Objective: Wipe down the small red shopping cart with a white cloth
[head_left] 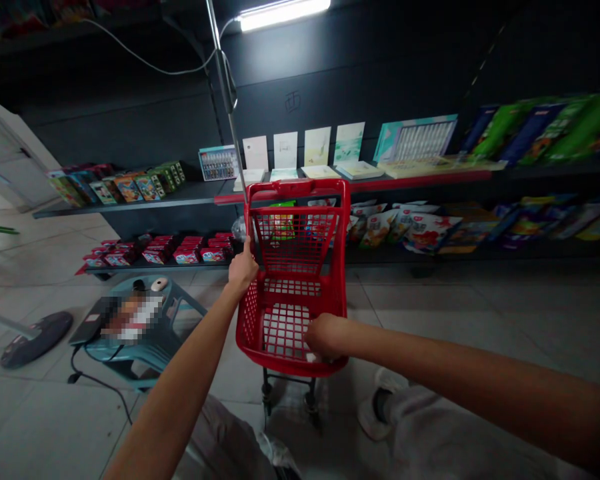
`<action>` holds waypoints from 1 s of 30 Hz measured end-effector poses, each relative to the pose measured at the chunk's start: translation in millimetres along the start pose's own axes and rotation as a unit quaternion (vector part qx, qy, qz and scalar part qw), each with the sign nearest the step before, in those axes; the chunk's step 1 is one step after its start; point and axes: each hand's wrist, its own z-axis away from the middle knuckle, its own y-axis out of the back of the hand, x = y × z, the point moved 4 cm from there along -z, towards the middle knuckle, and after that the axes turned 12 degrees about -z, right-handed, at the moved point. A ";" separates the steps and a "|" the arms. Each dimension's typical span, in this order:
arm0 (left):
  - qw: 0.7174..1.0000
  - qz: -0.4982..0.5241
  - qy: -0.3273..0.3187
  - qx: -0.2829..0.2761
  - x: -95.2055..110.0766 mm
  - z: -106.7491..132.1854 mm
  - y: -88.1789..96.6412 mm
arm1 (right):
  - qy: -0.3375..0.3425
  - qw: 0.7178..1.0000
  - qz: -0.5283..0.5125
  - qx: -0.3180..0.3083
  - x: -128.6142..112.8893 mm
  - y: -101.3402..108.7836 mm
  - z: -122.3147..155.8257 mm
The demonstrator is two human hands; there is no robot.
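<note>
Head cam's got a red shopping cart (293, 287) front and center, standing on the tiled floor (455, 320) just ahead of the wearer's legs. Left grip (243, 268) is up against the cart's left side, index finger stretched along the frame; can't tell if the other fingers are actually wrapped around anything. Right grip (327, 335) is curled down at the basket's near right corner, kinda blurry, with a small white bit right by it. Can't tell if it's clenched on something or just resting there.

Left of the cart there's a bluish plastic stool (167, 340) with a dark device and a pixelated patch on top. Behind the cart runs a dark shelf (200, 193) with pale booklets (317, 147) propped upright, plus small colorful boxes (145, 187) off to the cart's left. Lower down, red boxes (157, 250) sit left of the cart and snack bags (430, 231) to its right. Lit tube lamp (285, 13) hangs above and beyond the cart.
</note>
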 end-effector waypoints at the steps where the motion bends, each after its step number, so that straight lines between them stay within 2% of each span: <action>1: 1.000 -0.004 -0.007 0.002 -1.3 -1.1 -0.1 | -0.003 0.999 0.038 -0.015 2.1 2.3 6.2; 4: 1.000 -0.011 -0.022 0.005 -3.3 -2.6 -0.3 | -0.007 0.994 0.106 0.003 15.0 25.3 17.1; 9: 1.000 -0.012 -0.022 0.003 -6.7 -2.9 -0.6 | -0.087 0.978 0.095 0.164 69.1 98.8 16.9; 12: 1.000 -0.004 -0.023 -0.002 -9.6 -5.5 -0.4 | -0.104 0.966 0.079 0.223 98.0 126.7 21.9; 14: 1.000 0.004 -0.023 -0.004 -11.4 -8.4 -0.1 | -0.089 0.962 0.105 0.236 104.9 130.6 26.5; 18: 1.000 0.010 -0.025 0.000 -12.2 -14.8 0.8 | -0.040 0.952 0.178 0.245 97.6 121.9 33.4; 23: 1.000 -0.013 -0.023 0.005 -3.9 -19.8 7.6 | -0.068 0.961 0.152 0.219 88.8 118.1 34.3; 25: 0.999 -0.029 -0.017 0.024 0.7 -18.9 16.4 | -0.084 0.963 0.138 0.217 86.2 119.4 33.3; 27: 0.997 -0.022 -0.018 0.065 5.4 -13.4 29.8 | -0.101 0.962 0.127 0.219 84.0 120.2 32.3; 30: 0.993 0.021 -0.010 0.118 12.6 12.0 50.0 | -0.124 0.963 0.111 0.211 81.9 117.9 31.0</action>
